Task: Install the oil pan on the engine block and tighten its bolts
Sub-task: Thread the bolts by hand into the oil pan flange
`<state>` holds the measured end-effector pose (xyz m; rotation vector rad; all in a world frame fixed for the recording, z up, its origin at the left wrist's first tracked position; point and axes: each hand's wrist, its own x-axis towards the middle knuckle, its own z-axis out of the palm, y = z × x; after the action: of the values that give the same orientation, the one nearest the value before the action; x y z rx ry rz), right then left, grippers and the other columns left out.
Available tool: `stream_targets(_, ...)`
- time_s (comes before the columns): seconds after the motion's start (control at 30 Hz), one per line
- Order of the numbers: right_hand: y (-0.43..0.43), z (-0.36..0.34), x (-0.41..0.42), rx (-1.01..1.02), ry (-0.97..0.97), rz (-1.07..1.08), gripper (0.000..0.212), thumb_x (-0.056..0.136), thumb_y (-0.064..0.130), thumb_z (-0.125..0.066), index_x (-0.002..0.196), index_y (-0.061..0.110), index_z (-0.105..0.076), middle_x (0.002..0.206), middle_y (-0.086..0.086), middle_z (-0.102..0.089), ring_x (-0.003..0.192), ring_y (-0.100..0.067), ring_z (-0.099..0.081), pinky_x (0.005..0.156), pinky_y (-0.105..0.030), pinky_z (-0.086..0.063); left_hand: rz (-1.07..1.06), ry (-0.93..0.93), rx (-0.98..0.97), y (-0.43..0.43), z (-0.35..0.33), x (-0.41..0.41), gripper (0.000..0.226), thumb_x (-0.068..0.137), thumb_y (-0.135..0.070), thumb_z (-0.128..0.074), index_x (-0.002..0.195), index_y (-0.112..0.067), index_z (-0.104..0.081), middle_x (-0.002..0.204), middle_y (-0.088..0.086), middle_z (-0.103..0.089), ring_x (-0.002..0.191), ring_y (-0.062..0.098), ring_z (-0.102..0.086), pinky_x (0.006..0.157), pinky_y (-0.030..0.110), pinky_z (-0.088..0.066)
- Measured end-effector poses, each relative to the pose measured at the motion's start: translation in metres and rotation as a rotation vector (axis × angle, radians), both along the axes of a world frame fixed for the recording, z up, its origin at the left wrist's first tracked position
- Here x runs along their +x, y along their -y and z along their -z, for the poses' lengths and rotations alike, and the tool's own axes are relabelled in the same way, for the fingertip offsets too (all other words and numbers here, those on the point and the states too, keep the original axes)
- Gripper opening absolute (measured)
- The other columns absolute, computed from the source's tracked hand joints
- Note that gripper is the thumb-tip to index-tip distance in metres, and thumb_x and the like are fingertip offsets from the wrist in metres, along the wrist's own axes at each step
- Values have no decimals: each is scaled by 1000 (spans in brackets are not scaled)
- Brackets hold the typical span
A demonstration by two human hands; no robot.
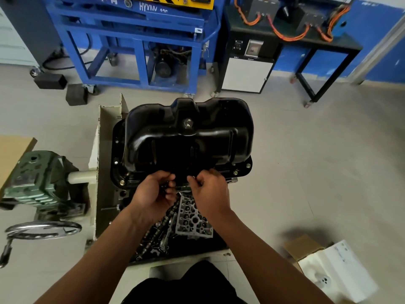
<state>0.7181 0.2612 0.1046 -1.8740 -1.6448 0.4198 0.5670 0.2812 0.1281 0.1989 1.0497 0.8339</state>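
Black pressed steel, the pan (188, 137) lies sump-up on the block (121, 195) with its flange flat along the block's face. The joint looks mated, so I judge that only fastening is left. Bolts (235, 172) show in the flange at the near right corner, the near left corner and up the left edge. Whether any is tight cannot be told.

The work is at the middle of the near edge, between the two hands. The left grip (153, 194) is curled round small dark pieces, spare bolts (167, 186) by my reading, though blur hides their shape. It hovers just near of the flange, probably as a store kept close so the other hand need not reach away. The right grip (208, 189) pinches thumb and forefinger on a small bright thing, likely a bolt (193, 178), at the flange's near edge. I cannot tell whether it is being picked from the store or started in a hole.

A cream stand (96, 150) carries the block, with a handwheel (43, 230) at the near left, and the flange faces upward for easy reach. Under the hands lie a head (194, 218) and a camshaft (156, 234), so a dropped bolt would likely vanish among them.
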Motion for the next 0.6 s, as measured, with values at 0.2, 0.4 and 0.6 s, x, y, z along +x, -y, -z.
stream_targets(0.2, 5, 1, 0, 65, -39, 28, 30, 86, 42, -71, 91, 13, -72, 82, 0, -63, 71, -16, -59, 60, -32, -52, 4, 21, 11, 0, 1, -3, 24, 96, -19, -51, 77, -8, -61, 63, 0, -47, 50, 9, -36, 37, 17, -32)
stream_targets(0.4, 3, 4, -5, 47, -9, -1, 14, 94, 25, -64, 90, 15, -73, 83, 1, -63, 70, -18, -59, 58, -35, -52, 16, 25, 9, -1, 1, -4, 24, 96, -18, -51, 77, -8, -60, 63, 0, -46, 50, 9, -36, 38, 17, -31)
stream_targets(0.6, -3, 3, -6, 22, -16, 30, 25, 95, 29, -66, 78, 10, -67, 75, -3, -62, 66, -22, -58, 57, -34, -48, 31, 31, 14, -2, 2, -6, 24, 96, -18, -51, 76, -8, -60, 63, 0, -46, 50, 9, -36, 38, 18, -32)
